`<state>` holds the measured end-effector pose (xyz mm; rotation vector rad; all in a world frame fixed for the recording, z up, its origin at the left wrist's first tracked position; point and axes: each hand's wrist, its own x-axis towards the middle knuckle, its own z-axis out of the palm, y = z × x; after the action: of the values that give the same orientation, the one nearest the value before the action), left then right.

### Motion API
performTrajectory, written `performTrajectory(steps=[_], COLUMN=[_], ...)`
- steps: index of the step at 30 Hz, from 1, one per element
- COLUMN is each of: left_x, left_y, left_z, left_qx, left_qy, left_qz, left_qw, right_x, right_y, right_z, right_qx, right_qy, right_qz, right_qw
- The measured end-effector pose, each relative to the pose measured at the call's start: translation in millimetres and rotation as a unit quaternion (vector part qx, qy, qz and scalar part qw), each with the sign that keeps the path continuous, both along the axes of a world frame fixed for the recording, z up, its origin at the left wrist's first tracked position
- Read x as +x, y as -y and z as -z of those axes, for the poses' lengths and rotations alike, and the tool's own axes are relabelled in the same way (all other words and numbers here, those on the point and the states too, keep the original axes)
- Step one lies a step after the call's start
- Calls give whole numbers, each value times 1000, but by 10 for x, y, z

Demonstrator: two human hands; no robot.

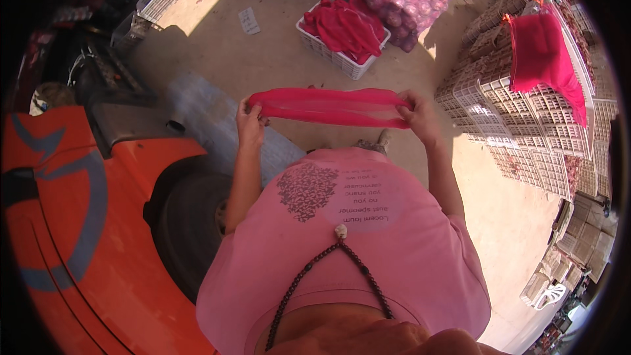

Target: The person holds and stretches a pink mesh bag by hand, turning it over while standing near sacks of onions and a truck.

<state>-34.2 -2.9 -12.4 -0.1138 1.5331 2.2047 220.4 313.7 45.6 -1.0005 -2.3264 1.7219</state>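
Long, sheer, bright-red mesh band (328,98): stretched out, at twelve o'clock from me.
Tension: an even pull from both ends should, I judge, keep it flat.
My left hand (251,117): thumb and fingers pinch its nine-o'clock end.
My right hand (420,118): fingers grip its three-o'clock end.
Rectangular white plastic crate (330,58): beyond, toward twelve, heaped with crimson fabric (345,26).

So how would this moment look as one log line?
left hand: grips left end of red mesh | right hand: grips right end | mesh: stretched between hands | ahead: white crate, red fabric inside
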Motion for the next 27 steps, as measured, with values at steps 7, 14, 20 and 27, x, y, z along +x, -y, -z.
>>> performTrajectory(steps=[7,14,20,27], left_x=[115,178,52,-59], left_y=[-166,-63,-49,23], left_z=[-252,-171,-392,-178], left_qx=[112,-307,380,-10], left_qy=[40,-134,173,-46], left_qz=[21,500,219,119], left_qw=[993,799,882,992], right_x=[37,-6,72,-23], right_y=[-113,-405,-357,-136], right_z=[319,199,144,-7], right_qx=[311,-410,-446,-103], right_qy=[70,-289,-169,-98], right_qz=[-18,264,99,26], right_qw=[947,824,873,990])
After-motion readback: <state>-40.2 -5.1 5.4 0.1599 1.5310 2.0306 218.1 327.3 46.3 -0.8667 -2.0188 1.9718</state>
